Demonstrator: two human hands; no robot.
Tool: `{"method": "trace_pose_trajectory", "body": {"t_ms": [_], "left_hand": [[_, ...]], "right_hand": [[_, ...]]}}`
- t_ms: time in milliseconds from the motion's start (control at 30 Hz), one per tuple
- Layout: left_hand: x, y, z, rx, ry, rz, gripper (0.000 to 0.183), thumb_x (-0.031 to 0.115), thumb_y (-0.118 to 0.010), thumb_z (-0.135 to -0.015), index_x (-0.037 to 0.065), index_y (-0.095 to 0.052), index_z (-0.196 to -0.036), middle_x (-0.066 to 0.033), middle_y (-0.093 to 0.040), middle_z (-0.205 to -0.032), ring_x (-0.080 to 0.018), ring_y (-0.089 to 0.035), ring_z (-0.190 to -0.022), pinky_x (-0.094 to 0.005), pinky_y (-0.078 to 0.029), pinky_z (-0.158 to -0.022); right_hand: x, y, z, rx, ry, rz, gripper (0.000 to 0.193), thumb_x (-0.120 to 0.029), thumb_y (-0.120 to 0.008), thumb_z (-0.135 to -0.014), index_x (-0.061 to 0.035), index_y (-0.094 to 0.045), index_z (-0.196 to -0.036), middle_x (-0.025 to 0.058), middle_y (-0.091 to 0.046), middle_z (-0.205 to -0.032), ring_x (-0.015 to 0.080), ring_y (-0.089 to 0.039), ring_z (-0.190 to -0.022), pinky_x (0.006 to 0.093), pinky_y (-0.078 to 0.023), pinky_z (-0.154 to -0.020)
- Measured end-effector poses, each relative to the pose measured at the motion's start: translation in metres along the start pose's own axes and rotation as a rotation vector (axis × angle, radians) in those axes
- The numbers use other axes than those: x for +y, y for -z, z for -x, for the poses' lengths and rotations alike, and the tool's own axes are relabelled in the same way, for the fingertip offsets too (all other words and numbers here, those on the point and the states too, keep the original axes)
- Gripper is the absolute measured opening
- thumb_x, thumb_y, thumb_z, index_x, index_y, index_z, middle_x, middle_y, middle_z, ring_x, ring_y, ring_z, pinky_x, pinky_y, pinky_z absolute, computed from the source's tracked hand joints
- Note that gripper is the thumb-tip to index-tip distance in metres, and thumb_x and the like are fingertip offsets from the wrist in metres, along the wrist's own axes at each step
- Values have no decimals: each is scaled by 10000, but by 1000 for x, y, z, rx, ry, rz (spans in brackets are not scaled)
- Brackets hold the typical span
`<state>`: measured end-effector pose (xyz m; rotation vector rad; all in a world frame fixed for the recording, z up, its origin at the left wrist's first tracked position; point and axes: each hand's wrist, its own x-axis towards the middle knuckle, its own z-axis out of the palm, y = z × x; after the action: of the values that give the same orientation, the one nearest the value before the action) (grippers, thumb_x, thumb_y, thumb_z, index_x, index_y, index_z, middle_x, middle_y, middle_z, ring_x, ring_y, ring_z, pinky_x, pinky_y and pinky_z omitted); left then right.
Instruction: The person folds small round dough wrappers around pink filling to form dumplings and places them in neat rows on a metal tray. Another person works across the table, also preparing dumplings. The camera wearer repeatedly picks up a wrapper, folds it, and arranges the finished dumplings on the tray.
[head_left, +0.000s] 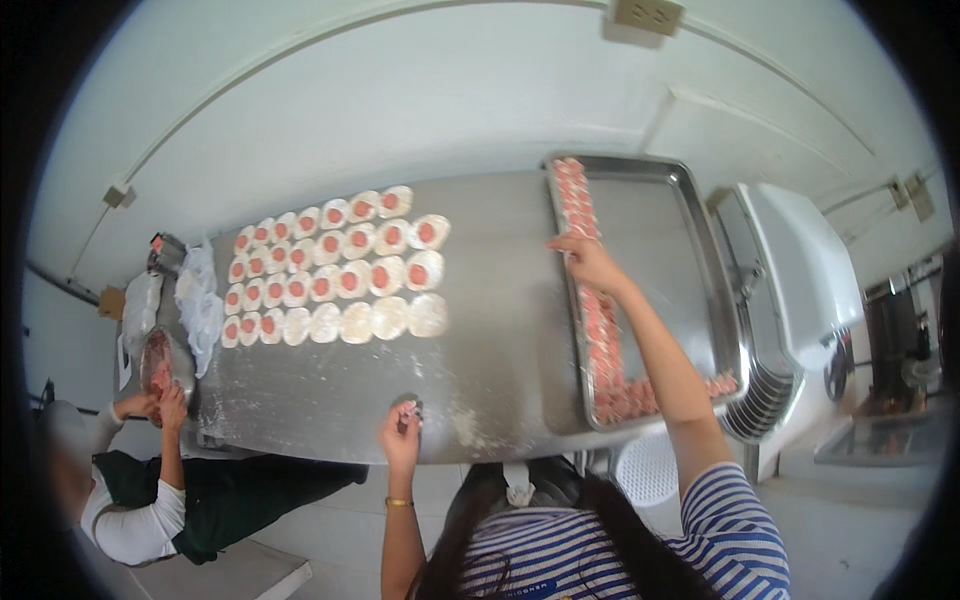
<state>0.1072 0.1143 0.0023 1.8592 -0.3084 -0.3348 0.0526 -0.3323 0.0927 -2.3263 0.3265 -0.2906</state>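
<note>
My right hand [590, 264] is over the left side of a large metal tray [670, 167]. Its fingers point left across the rim, apart and with nothing seen in them. Beneath and around it runs a band of small pink filled dumplings [603, 345], which continues along the tray's near side. My left hand [402, 436] is raised near the table's front edge with its fingers curled together; a pale bit shows at the whitened fingertips, too small to name. Farther left lie rows of round dough wrappers [428, 314], most topped with pink meat filling [387, 276].
On the left, a co-worker's hands [168, 402] are at a metal bowl [158, 352] of pink meat. A plastic bag [198, 305] lies beside it. Flour dusts the steel table [490, 330]. Right of the tray stand a white lidded container [800, 270] and a wire rack [765, 405].
</note>
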Motion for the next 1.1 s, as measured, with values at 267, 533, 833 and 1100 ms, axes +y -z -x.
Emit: {"method": "trace_pose_trajectory", "body": {"t_ms": [267, 533, 833, 1100], "left_hand": [[-28, 70, 22, 194, 63, 115, 95, -19, -569, -844, -15, -594, -936, -52, -598, -849, -88, -552, -715, -221, -473, -616], [-45, 101, 34, 317, 83, 180, 78, -30, -580, -834, -17, -584, -911, -49, -591, -866, -85, -539, -693, -214, -472, -599], [35, 3, -31, -123, -208, -163, 162, 17, -582, -829, 2, -598, -990, -127, -597, -919, -230, -596, -750, -331, -486, -662], [54, -104, -19, -222, -245, -350, 215, 68, -632, -785, 21, -585, -989, -144, -546, -956, -305, -574, -805, -385, -471, -727]], "right_hand": [[-34, -185, -244, -16, 228, 315, 450, -15, -469, -754, -65, -557, -1192, 113, -515, -1282, 322, -450, -1214, 423, -388, -987], [-52, -184, -244, -114, -149, 527, 377, -139, -473, -823, -94, -564, -1186, 51, -470, -1356, 301, -367, -1309, 551, -273, -1052], [-5, -129, -23, 37, -233, 638, 420, -158, -460, -841, -71, -516, -1248, 67, -463, -1362, 310, -399, -1282, 517, -284, -1057], [-78, -160, 182, 42, -162, 490, 508, -76, -504, -760, -58, -488, -1268, 82, -477, -1344, 317, -422, -1255, 506, -321, -1028]]}}
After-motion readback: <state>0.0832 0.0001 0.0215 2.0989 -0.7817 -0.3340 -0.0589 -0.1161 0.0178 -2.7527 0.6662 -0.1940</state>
